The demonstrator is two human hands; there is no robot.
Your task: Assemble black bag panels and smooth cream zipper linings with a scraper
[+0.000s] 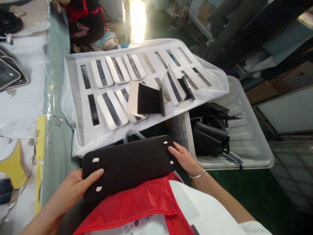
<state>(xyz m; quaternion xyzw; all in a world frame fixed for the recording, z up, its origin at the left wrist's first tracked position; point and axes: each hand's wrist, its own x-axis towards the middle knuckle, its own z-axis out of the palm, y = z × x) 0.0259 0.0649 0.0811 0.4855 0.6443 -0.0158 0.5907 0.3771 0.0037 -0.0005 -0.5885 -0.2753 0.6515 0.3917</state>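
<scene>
A black handbag (132, 163) is held across my lap with its flat base turned up toward me. A seam runs along the middle of the base, and small whitish wrapped studs sit near its corners. My left hand (80, 182) grips the left end, thumb lying on the base and fingers hidden beneath. At the right end my right hand (182, 156) holds the edge, thumb on top. A clear-wrapped handle (134, 134) shows beyond the bag's far edge. Past it, on a white-covered slotted board (85, 137), lie several pale rounded panels (112, 109) with dark strips.
A translucent plastic bin (254, 153) with black bags (210, 137) stands at the right. On the left is a worktable (26, 107) carrying dark panels (11, 73) and a yellow piece (16, 164). Another person in a red apron (77, 16) is at the far left.
</scene>
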